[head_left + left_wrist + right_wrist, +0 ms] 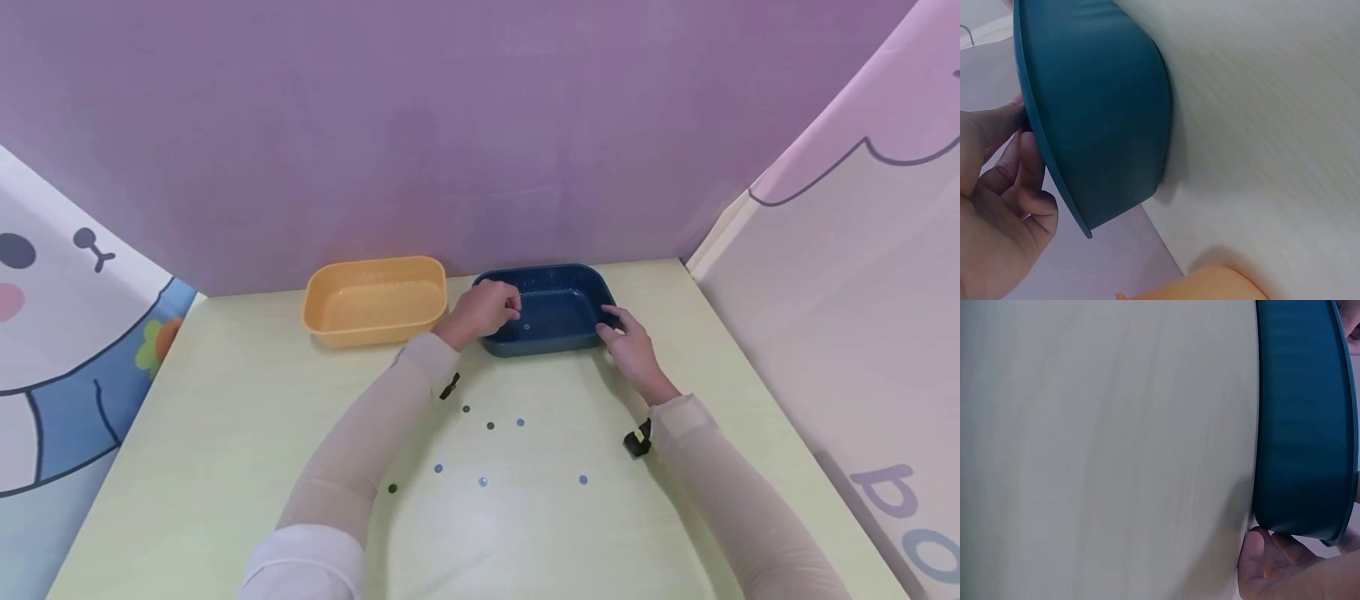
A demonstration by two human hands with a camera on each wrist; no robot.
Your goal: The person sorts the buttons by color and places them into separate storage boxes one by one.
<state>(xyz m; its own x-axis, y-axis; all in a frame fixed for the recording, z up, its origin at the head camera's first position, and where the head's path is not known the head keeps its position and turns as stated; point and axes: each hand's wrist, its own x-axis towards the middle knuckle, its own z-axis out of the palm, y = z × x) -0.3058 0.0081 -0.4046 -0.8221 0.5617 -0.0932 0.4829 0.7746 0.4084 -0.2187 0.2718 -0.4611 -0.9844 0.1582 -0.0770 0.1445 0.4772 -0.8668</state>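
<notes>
A dark blue tray (558,342) stands near the back wall, with a small round disc (527,327) on its floor. Over the tray's left end is my left hand (486,308), its fingers bent and thumb near the forefinger. The left wrist view shows that hand (1000,194) beside the rim; its fingertips are partly hidden, so a small thing between them cannot be made out. At the opposite end my right hand (632,350) holds the tray, a finger at the rim and the thumb low. In the right wrist view this hand (1291,569) touches the tray's end (1307,425).
To the left of the blue tray stands a yellow tray (375,337). Several small discs lie on the table in front, some blue like this one (583,480), others dark green (392,488). A purple wall (480,133) rises behind, and printed panels (847,275) flank the table.
</notes>
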